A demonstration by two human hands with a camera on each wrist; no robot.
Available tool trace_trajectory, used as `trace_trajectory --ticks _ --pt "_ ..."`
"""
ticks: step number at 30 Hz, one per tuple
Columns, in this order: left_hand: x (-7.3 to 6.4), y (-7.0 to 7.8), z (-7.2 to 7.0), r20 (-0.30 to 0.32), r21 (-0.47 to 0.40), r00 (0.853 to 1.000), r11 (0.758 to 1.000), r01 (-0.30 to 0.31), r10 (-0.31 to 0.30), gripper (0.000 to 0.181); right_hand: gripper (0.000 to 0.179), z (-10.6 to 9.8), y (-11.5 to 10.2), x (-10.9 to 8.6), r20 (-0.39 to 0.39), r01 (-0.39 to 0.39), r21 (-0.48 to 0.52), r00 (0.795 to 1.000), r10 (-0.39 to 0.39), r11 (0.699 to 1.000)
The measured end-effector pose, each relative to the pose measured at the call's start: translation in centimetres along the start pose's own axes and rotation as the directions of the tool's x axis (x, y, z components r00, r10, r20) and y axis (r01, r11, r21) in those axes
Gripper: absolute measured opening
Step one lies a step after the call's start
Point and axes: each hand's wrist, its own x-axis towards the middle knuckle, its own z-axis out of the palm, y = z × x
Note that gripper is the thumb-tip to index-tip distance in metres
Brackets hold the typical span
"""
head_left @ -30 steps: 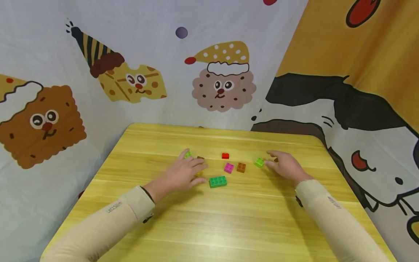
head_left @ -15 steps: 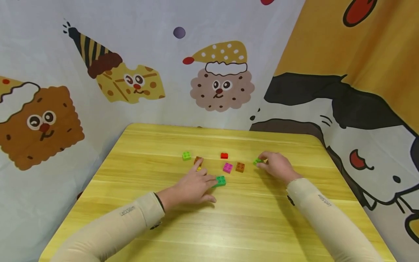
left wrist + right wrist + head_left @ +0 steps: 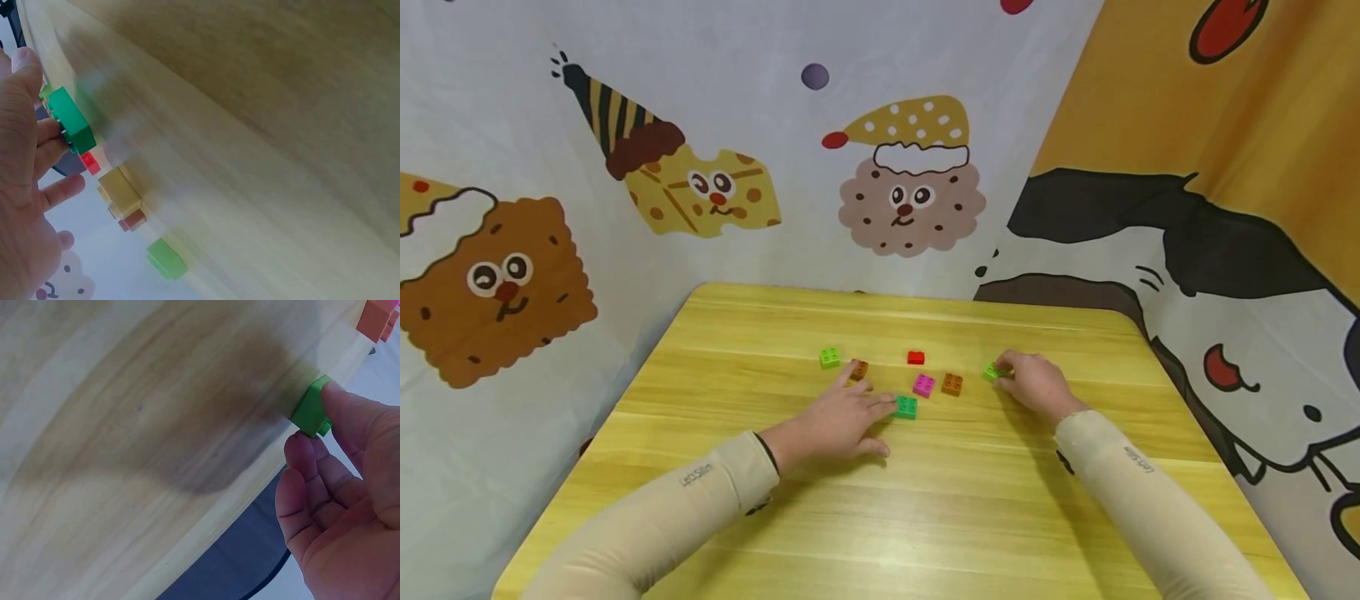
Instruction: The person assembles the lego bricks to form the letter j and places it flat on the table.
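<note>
The right hand (image 3: pixel 1037 385) was found grasping a small lime brick (image 3: pixel 992 372) in a pinch, thumb on one side and fingertips at the other. Whether that brick had cleared the counter (image 3: pixel 925 517) could not be determined. The left hand (image 3: pixel 838 423) was not clenched: its fingers were spread, two of them lying over the studs of a longer green brick (image 3: pixel 906 407), with the thumb off to the near side.

Beyond the left hand stood a second lime brick (image 3: pixel 829 357). A brown brick (image 3: pixel 860 370) lay at the tip of one left finger, contact unconfirmed, and a yellow brick (image 3: pixel 120 190) was largely covered by that hand in the head view. Between the hands were a pink brick (image 3: pixel 924 385) and another brown block (image 3: pixel 952 384), with a red brick (image 3: pixel 916 357) further out.

Assessment: the pieces appeared to be moulded plastic, judged light, stiff and unlikely to break. The smooth walls were judged somewhat slippery under a careless fingertip. The recommended hold was low on two opposite side walls, leaving studs and underside free. The green brick, being longer, was judged best gripped across its narrow width, near the middle, to prevent swivelling.
</note>
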Motion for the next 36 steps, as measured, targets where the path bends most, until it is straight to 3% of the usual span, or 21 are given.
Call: trace_trajectory --ticks 5,12,22,25,30,36 --pt "0.0 0.0 0.0 0.011 0.022 1.000 1.000 -0.007 0.006 0.082 0.032 -0.2 -0.3 0.1 -0.007 -0.006 0.006 1.000 0.006 1.000" --pt "0.0 0.1 -0.1 0.028 0.032 1.000 0.999 -0.008 0.007 0.085 0.031 -0.7 -1.9 0.3 -0.044 0.057 0.034 0.997 -0.056 0.998" --pt "-0.3 0.2 -0.2 0.042 0.014 0.999 1.000 0.006 -0.007 0.086 0.033 -0.7 -7.4 -0.6 -0.013 0.160 0.114 0.987 -0.160 0.980" --pt "-0.3 0.1 -0.1 0.042 0.007 0.999 1.000 0.007 -0.008 0.086 0.031 -0.5 -9.1 -1.0 -0.004 0.249 0.117 0.968 -0.250 0.961" --pt "-0.2 0.0 0.0 0.035 0.008 0.999 1.000 0.000 -0.001 0.088 0.033 0.2 -11.0 -1.7 0.017 0.395 0.103 0.917 -0.399 0.913" --pt "-0.2 0.0 0.1 0.028 0.021 1.000 1.000 -0.006 0.005 0.089 0.037 1.2 -11.8 -2.3 0.036 0.464 0.059 0.884 -0.467 0.884"
